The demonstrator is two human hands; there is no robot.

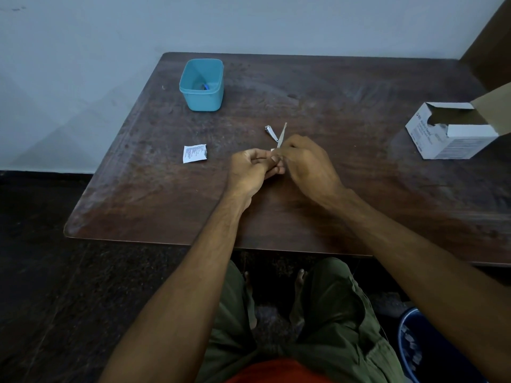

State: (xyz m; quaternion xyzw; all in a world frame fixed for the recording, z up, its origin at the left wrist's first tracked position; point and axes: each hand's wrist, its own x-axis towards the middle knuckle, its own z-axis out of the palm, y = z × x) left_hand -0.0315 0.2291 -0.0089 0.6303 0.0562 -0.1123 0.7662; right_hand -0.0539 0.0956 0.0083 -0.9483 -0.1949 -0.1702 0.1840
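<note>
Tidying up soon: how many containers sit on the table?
2: a blue tub at the far left of the table, and an open white cardboard box at its right edge. None seems hidden.

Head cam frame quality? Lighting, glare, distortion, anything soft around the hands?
Head view: dim, flat light, no hard shadows; faint sheen on the table near the white box; wide-angle bows the table edges; left hand and right hand fairly sharp, yet the thin strip in the right hand is too small to identify.
</note>
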